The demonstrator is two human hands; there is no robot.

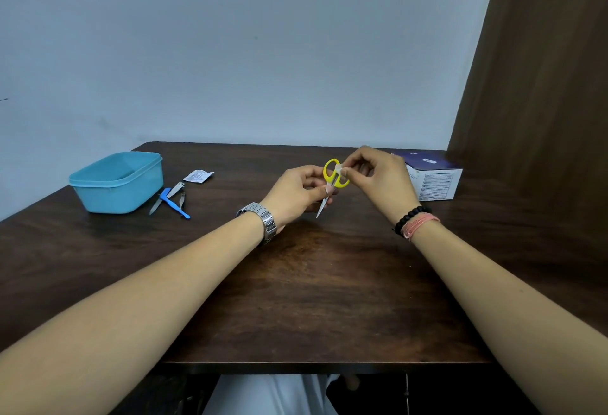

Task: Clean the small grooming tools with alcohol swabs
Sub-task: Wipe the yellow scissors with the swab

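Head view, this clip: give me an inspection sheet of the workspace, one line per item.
Surface: dark wooden table, bare in front of the person.
Job's things: yellow-handled scissors held above the table, tip down; swab against a handle loop; nail tools beside the blue tub; box at far right.
Clutter: torn swab wrapper behind the tools.
Hands: left hand holds the scissors; right hand pinches the swab.
Cables: nothing seen.
Surroundings: pale wall, brown curtain on the right.
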